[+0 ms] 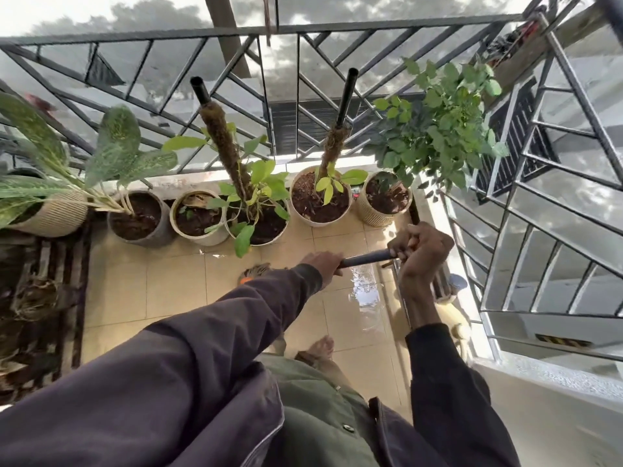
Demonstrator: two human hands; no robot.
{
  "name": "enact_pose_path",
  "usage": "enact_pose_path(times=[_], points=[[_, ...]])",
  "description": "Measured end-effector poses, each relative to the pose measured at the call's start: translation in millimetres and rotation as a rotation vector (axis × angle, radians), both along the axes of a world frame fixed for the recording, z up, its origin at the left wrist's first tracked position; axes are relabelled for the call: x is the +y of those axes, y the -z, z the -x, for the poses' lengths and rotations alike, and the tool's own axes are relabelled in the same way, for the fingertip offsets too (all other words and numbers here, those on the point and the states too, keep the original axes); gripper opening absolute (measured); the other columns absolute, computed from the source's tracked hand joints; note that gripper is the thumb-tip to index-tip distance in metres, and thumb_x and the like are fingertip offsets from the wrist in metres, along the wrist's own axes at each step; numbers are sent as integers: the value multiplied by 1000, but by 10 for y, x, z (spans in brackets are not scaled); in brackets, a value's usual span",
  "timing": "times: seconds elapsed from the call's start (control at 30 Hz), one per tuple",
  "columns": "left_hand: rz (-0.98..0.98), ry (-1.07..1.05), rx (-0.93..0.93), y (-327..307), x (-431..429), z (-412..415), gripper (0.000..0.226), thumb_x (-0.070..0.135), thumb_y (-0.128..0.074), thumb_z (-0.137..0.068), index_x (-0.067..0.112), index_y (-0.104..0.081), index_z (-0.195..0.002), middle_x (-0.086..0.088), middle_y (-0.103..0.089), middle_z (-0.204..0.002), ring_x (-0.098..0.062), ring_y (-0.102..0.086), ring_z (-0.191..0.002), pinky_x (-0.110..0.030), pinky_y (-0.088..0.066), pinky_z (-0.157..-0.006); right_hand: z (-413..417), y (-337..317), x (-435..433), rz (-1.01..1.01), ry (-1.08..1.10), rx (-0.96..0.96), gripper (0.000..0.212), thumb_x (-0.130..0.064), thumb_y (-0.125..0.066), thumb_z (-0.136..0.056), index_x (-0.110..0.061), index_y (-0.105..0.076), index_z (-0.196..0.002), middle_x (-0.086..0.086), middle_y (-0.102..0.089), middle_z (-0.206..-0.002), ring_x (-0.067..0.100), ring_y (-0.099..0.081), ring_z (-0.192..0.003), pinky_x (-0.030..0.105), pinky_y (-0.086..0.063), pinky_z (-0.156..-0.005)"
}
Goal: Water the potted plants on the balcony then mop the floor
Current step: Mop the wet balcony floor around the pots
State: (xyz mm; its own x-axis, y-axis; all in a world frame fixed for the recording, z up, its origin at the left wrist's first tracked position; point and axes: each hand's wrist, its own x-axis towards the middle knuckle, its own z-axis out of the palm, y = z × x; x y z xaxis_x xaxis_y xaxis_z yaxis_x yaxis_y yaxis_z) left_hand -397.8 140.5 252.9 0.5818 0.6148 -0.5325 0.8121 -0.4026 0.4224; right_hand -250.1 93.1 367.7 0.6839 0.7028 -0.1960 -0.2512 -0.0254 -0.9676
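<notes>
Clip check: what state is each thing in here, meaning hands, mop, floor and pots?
Left hand: grips the mop handle lower down.
Right hand: grips its upper end.
Mop handle: held in both hands, slanted.
Mop head: low by the tiles, mostly hidden behind the left sleeve.
Floor tiles: wet, shiny.
Potted plants: upright, in a row along the railing.

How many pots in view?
6, left to right: far-left ribbed pot, grey pot, cream pot, left pole pot, right pole pot, rightmost ribbed pot. Others may hide left.

Wet tiled floor (175, 291), row of plant pots (215, 240), patterned rug (50, 264) at left
</notes>
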Motion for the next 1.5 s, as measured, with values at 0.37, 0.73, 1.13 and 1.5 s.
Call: enact_pose_path(times=[0.37,0.73,1.13,1.5], points=[[-89,6,-173,-82,-129,103,21,12,-58,-100,24,-55,-117,0,-69,-107,-23,-65,-94,-37,-50,-79,53,-236,-107,-324,-22,-14,36,8,-44,-72,-21,-44,-50,-9,-32,-40,11,-28,-32,20,-32,-44],[-260,-74,-385,-341,527,-467,34,-3,-56,-93,9,-57,-125,-11,-66,-117,-33,-68,-98,-44,-53,-82,-9,-539,468,-495,36,-230,34,6,-53,-71,-20,-44,-51,-5,-29,-43,12,-27,-34,28,-34,-48],[-32,-338,-428,-140,920,-330,29,0,-45,-103,3,-56,-130,-15,-61,-125,-32,-61,-110,-43,-46,-101,87,-103,936,-204,-33,-295,47,6,-50,-80,-30,-51,-50,-13,-40,-42,14,-39,-35,38,-37,-47],[-36,-287,-325,-316,709,-186,19,10,-48,-105,10,-53,-122,-14,-64,-120,-34,-64,-106,-45,-50,-91,160,-320,917,-109,1,-282,44,2,-48,-76,-29,-50,-45,-16,-38,-41,13,-39,-35,24,-38,-46]])
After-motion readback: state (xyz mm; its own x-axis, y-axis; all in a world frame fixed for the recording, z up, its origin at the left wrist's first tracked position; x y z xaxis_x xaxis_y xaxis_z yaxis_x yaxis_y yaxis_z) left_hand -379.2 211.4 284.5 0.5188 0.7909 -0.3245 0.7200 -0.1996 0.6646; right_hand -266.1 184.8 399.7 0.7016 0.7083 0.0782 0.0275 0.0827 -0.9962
